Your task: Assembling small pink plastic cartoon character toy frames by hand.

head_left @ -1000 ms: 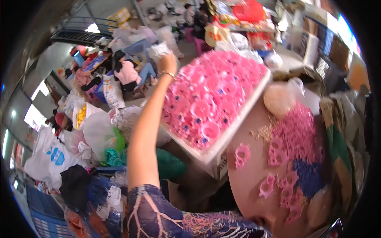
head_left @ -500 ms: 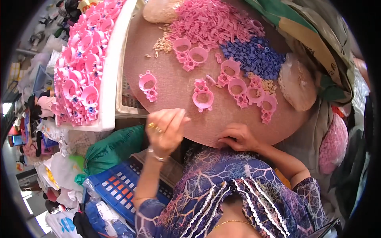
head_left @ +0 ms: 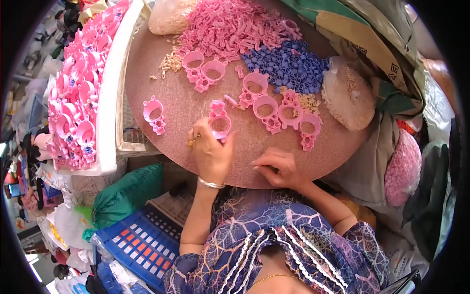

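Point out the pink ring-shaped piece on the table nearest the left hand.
It's the pink piece between the thumb and fingers of the left hand; the other ring pieces on the table lie apart from that hand.

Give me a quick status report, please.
Left hand at pink ring, grip unclear. Right hand curled over table, nothing visible in it. Small pink piece close to ring.

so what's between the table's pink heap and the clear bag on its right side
The head view shows the blue heap between the pink heap and that bag.
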The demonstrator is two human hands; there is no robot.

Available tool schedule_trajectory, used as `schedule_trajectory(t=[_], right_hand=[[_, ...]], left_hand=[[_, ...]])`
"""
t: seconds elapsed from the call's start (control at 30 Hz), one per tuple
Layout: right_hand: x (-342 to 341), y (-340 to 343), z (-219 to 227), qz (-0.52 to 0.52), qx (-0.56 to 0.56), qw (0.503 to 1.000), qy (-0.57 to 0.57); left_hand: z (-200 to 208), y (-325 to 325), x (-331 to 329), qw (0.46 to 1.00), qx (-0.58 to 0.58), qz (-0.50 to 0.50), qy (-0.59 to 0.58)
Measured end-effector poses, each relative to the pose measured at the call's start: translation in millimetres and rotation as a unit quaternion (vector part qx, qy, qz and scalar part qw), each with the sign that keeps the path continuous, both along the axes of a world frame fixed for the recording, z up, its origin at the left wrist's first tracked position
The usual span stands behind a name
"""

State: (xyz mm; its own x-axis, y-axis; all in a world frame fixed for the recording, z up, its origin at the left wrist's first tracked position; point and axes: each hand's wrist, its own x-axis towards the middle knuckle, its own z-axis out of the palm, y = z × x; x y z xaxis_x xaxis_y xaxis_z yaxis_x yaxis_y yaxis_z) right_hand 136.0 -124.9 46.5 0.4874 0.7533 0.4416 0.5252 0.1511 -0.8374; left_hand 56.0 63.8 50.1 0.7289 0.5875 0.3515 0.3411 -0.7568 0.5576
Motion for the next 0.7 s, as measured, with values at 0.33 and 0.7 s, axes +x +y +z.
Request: schedule_trajectory(t=[0.33, 0.7], right_hand=[[21, 3, 10, -0.216, -0.013, 0.967, -0.134], [132, 41, 17, -0.270, -0.277, 0.881, -0.271]], left_hand=[[22, 58, -33, 0.992, 0.097, -0.085, 0.008], [-6, -21, -11, 0.998, 0.066, -0.015, -0.003]])
